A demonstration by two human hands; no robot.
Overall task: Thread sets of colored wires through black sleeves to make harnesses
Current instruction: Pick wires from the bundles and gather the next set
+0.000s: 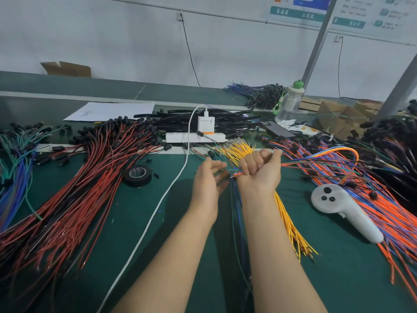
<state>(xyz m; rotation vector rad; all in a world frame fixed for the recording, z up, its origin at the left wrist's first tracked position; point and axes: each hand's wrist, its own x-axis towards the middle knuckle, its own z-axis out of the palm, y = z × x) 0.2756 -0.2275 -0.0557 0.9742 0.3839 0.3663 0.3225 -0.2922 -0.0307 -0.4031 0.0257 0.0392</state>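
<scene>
My right hand [259, 167] is closed in a fist around a set of colored wires [320, 158] that arch away to the right in orange, blue, green and purple. My left hand [208, 177] is just left of it, fingers spread and blurred, touching the wire ends that stick out of the fist near the middle. Thin green and blue wires [234, 211] hang down between my forearms. A pile of black sleeves [203, 119] lies at the back of the green table. Yellow wires [291, 224] run under my right forearm.
A large bundle of red and black wires [74, 193] covers the left. Black tape roll [137, 175], white cable [158, 211], power strip [194, 137] and charger sit mid-table. A white controller [343, 210] lies right, on orange-blue wires [388, 213]. A bottle [290, 102] stands behind.
</scene>
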